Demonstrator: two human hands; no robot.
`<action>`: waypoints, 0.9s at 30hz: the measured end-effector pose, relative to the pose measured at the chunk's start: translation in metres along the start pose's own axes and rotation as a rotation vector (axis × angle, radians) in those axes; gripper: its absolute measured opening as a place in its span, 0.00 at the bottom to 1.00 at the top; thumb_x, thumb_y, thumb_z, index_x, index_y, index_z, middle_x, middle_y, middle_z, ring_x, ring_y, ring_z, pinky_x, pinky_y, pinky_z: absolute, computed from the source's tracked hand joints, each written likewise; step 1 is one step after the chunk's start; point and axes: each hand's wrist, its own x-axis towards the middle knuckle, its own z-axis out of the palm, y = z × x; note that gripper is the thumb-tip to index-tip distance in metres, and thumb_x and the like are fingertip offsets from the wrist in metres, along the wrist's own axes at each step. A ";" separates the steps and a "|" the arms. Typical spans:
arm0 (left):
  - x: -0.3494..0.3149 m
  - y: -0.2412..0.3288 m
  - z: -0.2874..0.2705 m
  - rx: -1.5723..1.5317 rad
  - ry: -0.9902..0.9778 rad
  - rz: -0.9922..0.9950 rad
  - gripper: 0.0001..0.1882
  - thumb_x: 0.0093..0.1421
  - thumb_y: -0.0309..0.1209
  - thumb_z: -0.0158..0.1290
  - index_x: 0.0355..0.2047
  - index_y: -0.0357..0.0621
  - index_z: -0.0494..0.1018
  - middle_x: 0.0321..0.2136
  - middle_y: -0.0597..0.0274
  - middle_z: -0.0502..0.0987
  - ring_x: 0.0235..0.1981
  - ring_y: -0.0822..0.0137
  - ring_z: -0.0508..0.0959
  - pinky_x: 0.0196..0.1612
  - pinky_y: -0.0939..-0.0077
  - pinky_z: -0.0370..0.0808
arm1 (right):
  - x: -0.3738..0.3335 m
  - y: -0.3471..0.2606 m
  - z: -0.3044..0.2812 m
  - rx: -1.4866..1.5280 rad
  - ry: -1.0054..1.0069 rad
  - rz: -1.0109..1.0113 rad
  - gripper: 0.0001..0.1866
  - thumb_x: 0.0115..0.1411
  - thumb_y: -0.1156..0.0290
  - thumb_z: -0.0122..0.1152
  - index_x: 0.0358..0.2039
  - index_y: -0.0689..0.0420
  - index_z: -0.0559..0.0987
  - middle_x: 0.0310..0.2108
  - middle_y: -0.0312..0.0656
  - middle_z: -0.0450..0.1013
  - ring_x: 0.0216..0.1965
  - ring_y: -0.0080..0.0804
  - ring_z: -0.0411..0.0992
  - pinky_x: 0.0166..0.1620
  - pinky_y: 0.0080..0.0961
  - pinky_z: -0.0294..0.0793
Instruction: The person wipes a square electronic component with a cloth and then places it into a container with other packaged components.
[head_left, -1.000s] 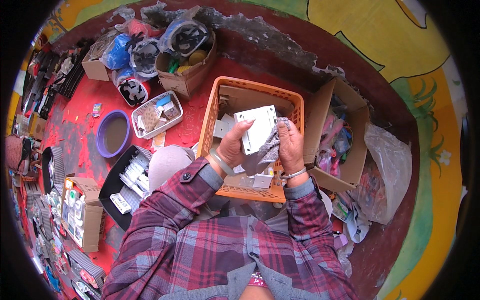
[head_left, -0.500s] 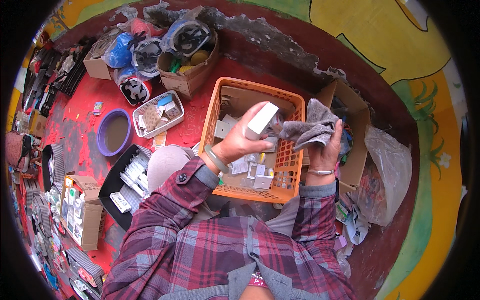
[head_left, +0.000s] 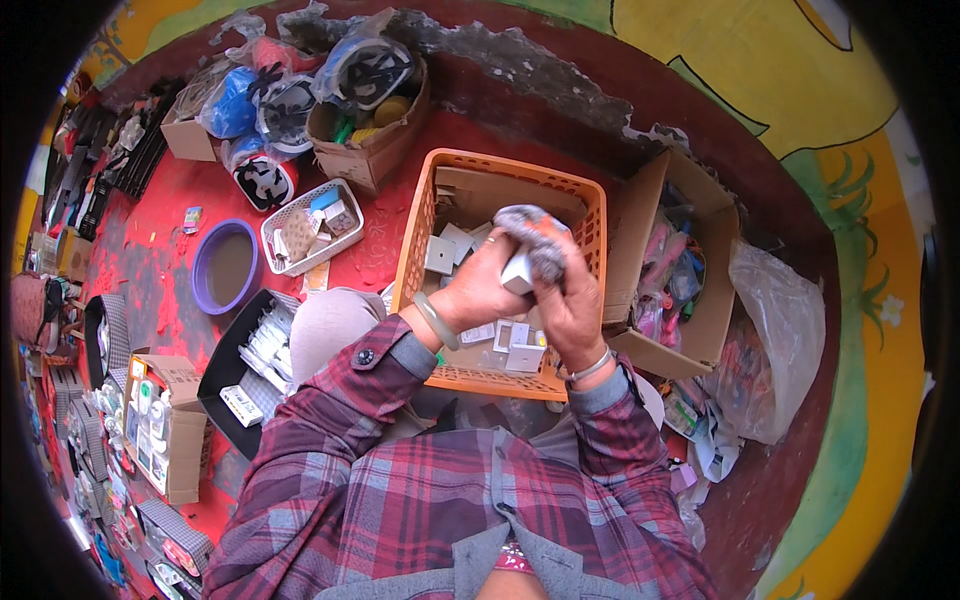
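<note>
Above the orange plastic basket (head_left: 412, 232), my two hands come together around a small white box (head_left: 517, 273). My left hand (head_left: 478, 288) is closed on the box, whose lower end shows between the hands. In my right hand (head_left: 572, 305) a grey cloth (head_left: 540, 236) is bunched and pressed over the upper part of the box, hiding it. Several white square pieces, such as a white switch plate (head_left: 525, 357), lie inside the basket on brown cardboard.
To the right stands a cardboard box (head_left: 632, 250) of bagged goods, beside a clear plastic bag (head_left: 775, 340). On the left are a purple basin (head_left: 203, 270) of murky water, a white basket (head_left: 290, 268) and a black tray (head_left: 222, 372). Bagged helmets (head_left: 368, 75) sit farther back.
My right hand has moved left and brought the cloth onto the white box. The box, upright and uncovered before, is now partly wrapped.
</note>
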 end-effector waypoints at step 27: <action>-0.001 -0.002 0.004 -1.468 0.076 -0.480 0.39 0.59 0.62 0.26 0.55 0.42 0.60 0.50 0.56 0.68 0.50 0.59 0.69 0.54 0.63 0.65 | 0.012 0.012 0.002 0.131 0.078 0.154 0.22 0.60 0.76 0.46 0.56 0.56 0.62 0.52 0.43 0.64 0.52 0.36 0.64 0.55 0.30 0.63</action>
